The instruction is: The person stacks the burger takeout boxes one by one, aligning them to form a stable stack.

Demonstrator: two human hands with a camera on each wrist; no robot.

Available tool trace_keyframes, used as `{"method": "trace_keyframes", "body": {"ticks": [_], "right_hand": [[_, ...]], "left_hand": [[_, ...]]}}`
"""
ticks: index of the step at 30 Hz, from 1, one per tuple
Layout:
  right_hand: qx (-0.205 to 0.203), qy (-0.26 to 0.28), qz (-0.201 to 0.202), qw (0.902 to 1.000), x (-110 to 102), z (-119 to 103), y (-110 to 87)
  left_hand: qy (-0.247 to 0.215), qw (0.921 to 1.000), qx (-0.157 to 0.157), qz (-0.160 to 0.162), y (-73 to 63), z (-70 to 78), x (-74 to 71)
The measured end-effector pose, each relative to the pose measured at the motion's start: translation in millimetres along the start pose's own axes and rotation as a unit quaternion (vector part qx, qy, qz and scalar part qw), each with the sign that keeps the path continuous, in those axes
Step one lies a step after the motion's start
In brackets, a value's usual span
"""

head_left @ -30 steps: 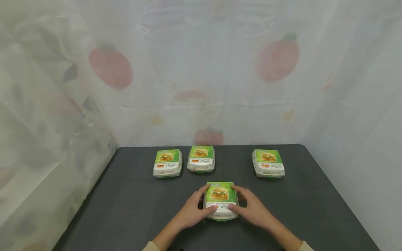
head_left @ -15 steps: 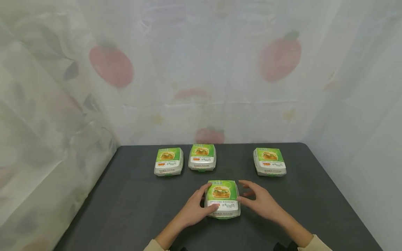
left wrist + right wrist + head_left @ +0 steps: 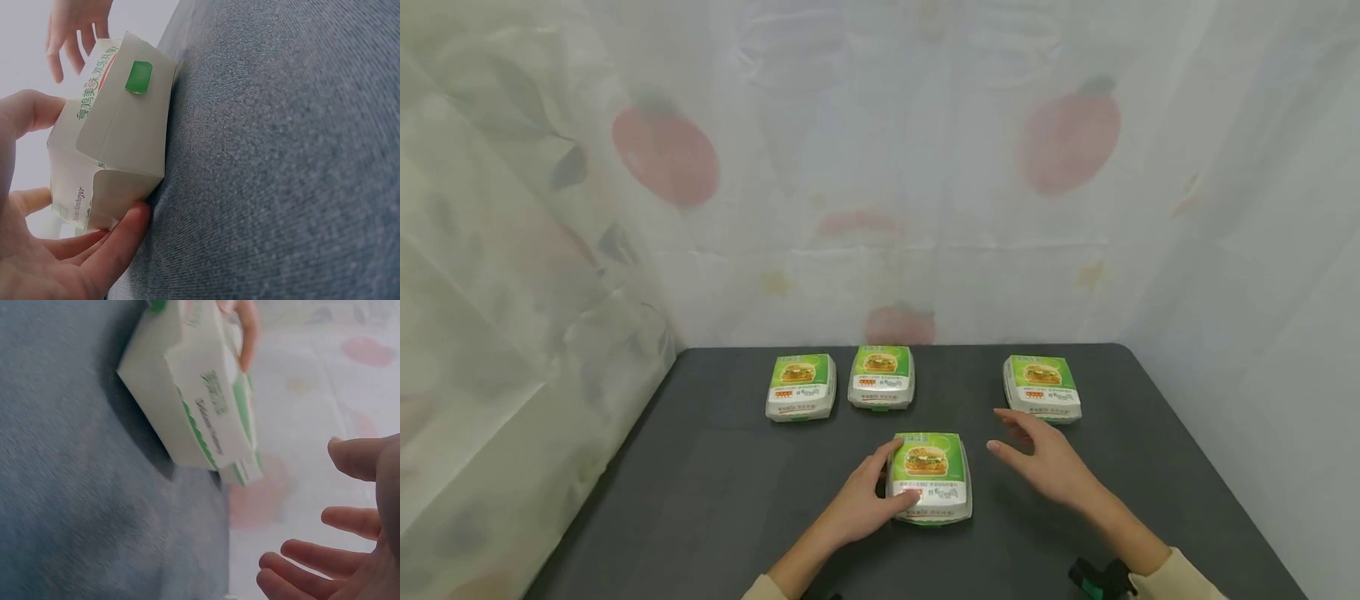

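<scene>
A green-and-white burger box (image 3: pixel 934 467) with a burger picture on its lid rests on the dark table. My left hand (image 3: pixel 859 505) grips it from the left, thumb over the lid and fingers along the side. In the left wrist view, the closed box (image 3: pixel 128 119) shows a green tab at its front, and the fingertips (image 3: pixel 134 219) reach low on its side. My right hand (image 3: pixel 1052 462) hovers to the right of this box, apart from it and holding nothing. Its fingers (image 3: pixel 312 559) are spread and relaxed in the right wrist view.
Along the far side of the table (image 3: pixel 737 508) stand three matching burger boxes: one at left (image 3: pixel 801 388), one beside it (image 3: pixel 882 379), and one at right (image 3: pixel 1042 390), just beyond my right hand. A printed curtain (image 3: pixel 880 167) rises behind the table and along both sides.
My right hand has let go of the near burger box and moved away to the right, its fingers loosening. The left hand has kept its grip, and the boxes stand where they were.
</scene>
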State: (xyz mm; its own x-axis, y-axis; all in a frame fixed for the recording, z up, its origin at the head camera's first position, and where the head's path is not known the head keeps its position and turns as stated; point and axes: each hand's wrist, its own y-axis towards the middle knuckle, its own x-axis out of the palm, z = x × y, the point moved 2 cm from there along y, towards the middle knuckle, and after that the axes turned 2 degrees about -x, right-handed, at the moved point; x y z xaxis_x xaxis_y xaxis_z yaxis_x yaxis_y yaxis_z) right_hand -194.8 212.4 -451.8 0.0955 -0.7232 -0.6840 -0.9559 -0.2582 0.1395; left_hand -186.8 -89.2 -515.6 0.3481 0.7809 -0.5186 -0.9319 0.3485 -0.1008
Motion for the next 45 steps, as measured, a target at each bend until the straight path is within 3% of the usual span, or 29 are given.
{"method": "trace_keyframes", "body": {"ticks": [12, 25, 37, 45], "right_hand": [[-0.015, -0.052, 0.064, 0.9965, -38.3, -2.7, 6.1], [0.012, -0.113, 0.098, 0.9887, -56.6, 25.9, 25.1], [0.027, -0.151, 0.094, 0.9837, -65.8, 66.5, 41.1], [0.080, -0.118, 0.064, 0.9877, -64.5, 88.4, 46.6]], "left_hand": [[0.001, 1.0000, 0.000, 0.002, -0.5, 0.9, -0.2], [0.001, 1.0000, 0.006, 0.002, 0.0, -1.8, 1.2], [0.000, 1.0000, 0.005, 0.008, -0.1, -1.3, 0.4], [0.003, 0.9999, 0.002, 0.012, -2.6, 3.1, -0.1]]}}
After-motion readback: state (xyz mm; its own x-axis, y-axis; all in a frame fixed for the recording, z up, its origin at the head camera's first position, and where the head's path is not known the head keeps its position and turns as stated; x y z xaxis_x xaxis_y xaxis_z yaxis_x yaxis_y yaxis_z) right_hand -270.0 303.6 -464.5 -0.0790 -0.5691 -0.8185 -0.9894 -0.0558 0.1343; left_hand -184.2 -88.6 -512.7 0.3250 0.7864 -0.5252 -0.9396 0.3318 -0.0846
